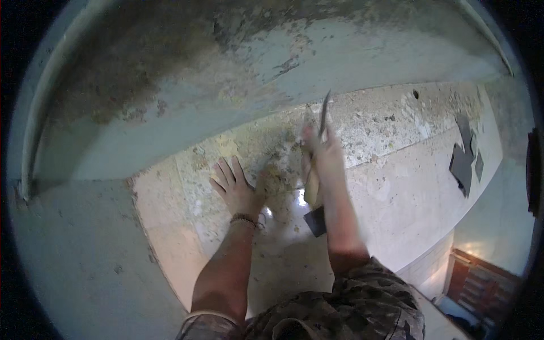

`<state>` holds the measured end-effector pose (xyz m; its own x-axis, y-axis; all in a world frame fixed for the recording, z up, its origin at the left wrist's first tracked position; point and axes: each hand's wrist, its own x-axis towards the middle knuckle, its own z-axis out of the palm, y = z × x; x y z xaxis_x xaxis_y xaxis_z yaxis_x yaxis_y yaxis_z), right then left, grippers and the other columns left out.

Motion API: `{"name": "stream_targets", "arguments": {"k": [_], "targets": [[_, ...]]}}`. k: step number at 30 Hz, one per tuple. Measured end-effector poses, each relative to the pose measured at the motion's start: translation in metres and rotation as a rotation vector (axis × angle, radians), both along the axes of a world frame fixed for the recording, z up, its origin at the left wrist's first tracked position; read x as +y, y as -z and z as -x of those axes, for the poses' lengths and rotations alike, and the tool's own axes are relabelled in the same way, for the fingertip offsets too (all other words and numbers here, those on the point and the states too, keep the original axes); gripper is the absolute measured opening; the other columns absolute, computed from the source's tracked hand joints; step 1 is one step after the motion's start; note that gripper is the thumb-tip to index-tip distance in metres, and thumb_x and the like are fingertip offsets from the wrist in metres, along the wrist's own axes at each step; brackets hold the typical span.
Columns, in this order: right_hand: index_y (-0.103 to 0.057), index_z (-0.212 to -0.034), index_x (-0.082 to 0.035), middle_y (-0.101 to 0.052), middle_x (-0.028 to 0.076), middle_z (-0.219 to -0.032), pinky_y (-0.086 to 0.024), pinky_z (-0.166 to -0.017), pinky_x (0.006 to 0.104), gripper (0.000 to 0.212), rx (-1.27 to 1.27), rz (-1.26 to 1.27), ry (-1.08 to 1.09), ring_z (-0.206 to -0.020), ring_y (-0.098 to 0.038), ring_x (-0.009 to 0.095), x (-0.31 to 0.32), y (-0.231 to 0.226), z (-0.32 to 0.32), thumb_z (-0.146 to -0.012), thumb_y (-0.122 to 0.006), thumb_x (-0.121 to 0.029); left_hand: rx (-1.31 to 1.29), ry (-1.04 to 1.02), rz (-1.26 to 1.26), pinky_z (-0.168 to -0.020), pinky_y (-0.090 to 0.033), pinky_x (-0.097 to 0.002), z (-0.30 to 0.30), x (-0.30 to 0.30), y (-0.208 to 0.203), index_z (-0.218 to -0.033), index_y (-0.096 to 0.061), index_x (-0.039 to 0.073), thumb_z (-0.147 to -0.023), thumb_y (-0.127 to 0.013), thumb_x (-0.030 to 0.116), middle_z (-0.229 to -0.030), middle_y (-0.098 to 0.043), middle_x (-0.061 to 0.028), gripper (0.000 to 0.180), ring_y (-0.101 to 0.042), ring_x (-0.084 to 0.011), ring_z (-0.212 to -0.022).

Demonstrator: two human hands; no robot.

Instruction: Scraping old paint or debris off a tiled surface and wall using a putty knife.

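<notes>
My left hand [238, 190] lies flat on the pale tiled ledge [391, 175] with its fingers spread, holding nothing. A beaded bracelet circles that wrist. To its right, my right hand [327, 161] is closed around a knife-like tool [324, 113], smeared by motion. Its narrow dark blade points up toward the wall, and a pale yellowish handle end sticks out below the hand. Whether the blade touches the ledge I cannot tell. Stains and loose crumbs cover the ledge strip along the wall. Beside my right forearm lies a small dark flat piece [315, 221].
Behind the ledge rises a pale green wall [340, 56] with brown stains and peeling paint. Torn dark grey sheets [463, 164] lie at the ledge's right end, near a small round hole [416, 94]. Pipes run along both sides. A reddish-brown slatted object [481, 283] stands low at the right.
</notes>
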<state>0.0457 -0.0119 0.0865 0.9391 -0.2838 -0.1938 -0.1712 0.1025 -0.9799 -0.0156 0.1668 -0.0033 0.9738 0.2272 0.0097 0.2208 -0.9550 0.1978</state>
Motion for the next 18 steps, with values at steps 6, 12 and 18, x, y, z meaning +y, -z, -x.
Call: {"name": "stream_targets", "arguments": {"k": [6, 12, 18], "targets": [[-0.055, -0.132, -0.010, -0.056, 0.000, -0.073, -0.044, -0.046, 0.0303, 0.037, 0.367, -0.503, -0.404, -0.053, -0.054, 0.013, -0.034, -0.040, 0.031, -0.096, -0.061, -0.019, -0.020, -0.024, -0.020, -0.121, -0.002, -0.0564, 0.000, -0.001, -0.004, -0.154, -0.028, 0.007, -0.093, -0.055, 0.054, -0.162, -0.018, -0.0214, 0.081, -0.011, -0.0369, -0.152], [-0.057, -0.123, -0.009, -0.055, -0.001, -0.074, -0.046, -0.053, 0.0266, 0.027, 0.513, 0.104, -0.742, -0.058, -0.053, 0.008, -0.081, -0.024, 0.037, -0.096, -0.060, -0.011, -0.023, -0.039, 0.001, -0.121, -0.001, -0.0561, 0.006, 0.005, -0.001, -0.154, -0.030, 0.008, -0.092, -0.053, 0.056, -0.162, -0.020, -0.0202, 0.081, -0.012, -0.0357, -0.152], [-0.046, -0.147, -0.015, -0.058, 0.000, -0.088, -0.046, -0.058, 0.0217, 0.057, 0.545, -0.068, -0.851, -0.067, -0.053, 0.007, -0.123, -0.047, 0.015, -0.093, -0.059, -0.003, -0.040, -0.052, -0.053, -0.122, -0.003, -0.0550, 0.006, 0.002, 0.000, -0.154, -0.031, 0.009, -0.093, -0.051, 0.057, -0.162, -0.022, -0.0186, 0.080, -0.013, -0.0338, -0.151]]}}
